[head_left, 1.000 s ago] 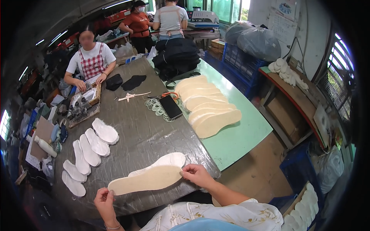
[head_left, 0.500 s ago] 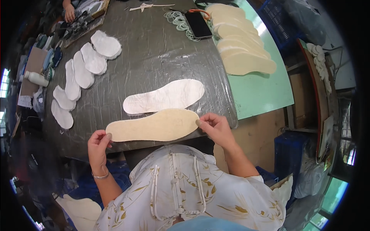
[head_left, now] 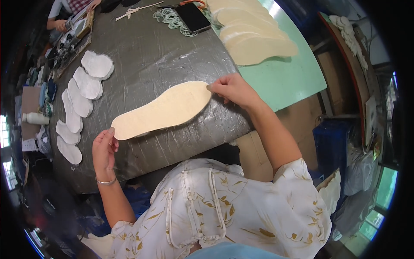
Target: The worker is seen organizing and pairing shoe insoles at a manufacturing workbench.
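Since half a second ago we have lifted the cream insole off its place beside the white one and carried it up and over, so that it now covers the white piece, of which only a thin pale edge peeps out below its middle. The insole is a long foot-shaped sheet, pale tan, matt and slightly fuzzy, lying slantwise over the grey, plastic-wrapped table, toe end up toward the right, heel end down toward the left.

Our right hand pinches the toe end, fingers narrowed onto the rim with the thumb against it. Our left hand meets the heel end with its fingertips drawn close together; we cannot tell whether it truly grips or only touches.

A row of white heel pieces lies along the left of the table, and a stack of cream insoles sits on the green board beyond, beside a dark phone. The clutter at the far left rim is too dim and bent to make out.
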Demonstrator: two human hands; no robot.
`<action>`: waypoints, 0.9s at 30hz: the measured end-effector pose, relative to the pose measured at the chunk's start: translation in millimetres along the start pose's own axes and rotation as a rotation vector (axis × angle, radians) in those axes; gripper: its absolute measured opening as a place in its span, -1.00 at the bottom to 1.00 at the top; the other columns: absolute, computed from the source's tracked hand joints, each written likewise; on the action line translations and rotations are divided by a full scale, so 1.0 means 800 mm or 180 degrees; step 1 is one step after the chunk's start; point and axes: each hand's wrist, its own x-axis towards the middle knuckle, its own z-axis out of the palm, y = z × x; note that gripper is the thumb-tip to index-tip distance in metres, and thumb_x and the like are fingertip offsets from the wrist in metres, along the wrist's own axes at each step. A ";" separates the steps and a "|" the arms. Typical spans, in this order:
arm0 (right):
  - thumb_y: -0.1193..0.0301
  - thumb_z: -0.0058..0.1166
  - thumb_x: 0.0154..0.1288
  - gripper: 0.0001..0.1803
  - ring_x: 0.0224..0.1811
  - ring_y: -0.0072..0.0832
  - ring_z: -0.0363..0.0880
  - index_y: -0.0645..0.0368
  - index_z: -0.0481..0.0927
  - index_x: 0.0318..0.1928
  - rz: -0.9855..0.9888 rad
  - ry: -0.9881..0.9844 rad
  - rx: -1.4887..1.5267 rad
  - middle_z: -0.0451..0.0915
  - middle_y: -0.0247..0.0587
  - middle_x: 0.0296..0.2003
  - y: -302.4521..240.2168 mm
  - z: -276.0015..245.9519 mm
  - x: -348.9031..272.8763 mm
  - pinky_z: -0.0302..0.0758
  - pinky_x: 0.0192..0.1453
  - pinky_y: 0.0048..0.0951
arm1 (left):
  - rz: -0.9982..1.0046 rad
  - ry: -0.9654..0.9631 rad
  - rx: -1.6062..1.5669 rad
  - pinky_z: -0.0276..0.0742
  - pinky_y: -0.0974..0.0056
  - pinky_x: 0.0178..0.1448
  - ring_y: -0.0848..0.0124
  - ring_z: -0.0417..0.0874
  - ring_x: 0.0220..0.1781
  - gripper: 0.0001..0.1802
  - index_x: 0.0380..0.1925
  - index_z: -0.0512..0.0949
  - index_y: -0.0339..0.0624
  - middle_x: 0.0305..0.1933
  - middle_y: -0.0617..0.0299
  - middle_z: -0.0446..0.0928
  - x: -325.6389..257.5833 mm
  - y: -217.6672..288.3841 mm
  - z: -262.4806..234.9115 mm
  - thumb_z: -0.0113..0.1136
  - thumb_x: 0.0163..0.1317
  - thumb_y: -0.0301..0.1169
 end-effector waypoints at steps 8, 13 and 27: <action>0.23 0.30 0.14 -0.69 -0.66 -0.65 0.38 0.24 0.63 -0.50 -0.0040 0.0000 0.0107 0.48 -0.38 -0.62 0.009 -0.009 0.012 0.36 -0.61 -0.58 | -0.0097 -0.0224 0.0297 0.30 0.48 -0.48 0.59 0.47 -0.52 -0.78 -0.36 0.52 -0.15 -0.51 0.39 0.49 0.030 0.016 0.008 0.26 0.31 -0.25; 0.22 0.30 0.14 -0.67 -0.62 -0.63 0.40 0.29 0.66 -0.44 -0.0111 0.0026 -0.0009 0.51 -0.36 -0.59 0.016 -0.012 0.014 0.37 -0.59 -0.56 | -0.0098 -0.0285 0.0293 0.32 0.47 -0.47 0.57 0.48 -0.52 -0.80 -0.35 0.54 -0.17 -0.53 0.40 0.48 0.023 0.017 0.005 0.24 0.32 -0.28; 0.24 0.29 0.15 -0.66 -0.64 -0.59 0.44 0.35 0.67 -0.39 -0.0268 -0.0059 -0.0108 0.53 -0.29 -0.59 0.024 -0.013 0.022 0.42 -0.61 -0.53 | -0.0176 -0.0267 0.0483 0.36 0.48 -0.45 0.57 0.50 -0.52 -0.77 -0.33 0.56 -0.16 -0.54 0.42 0.49 0.023 0.019 0.005 0.29 0.29 -0.24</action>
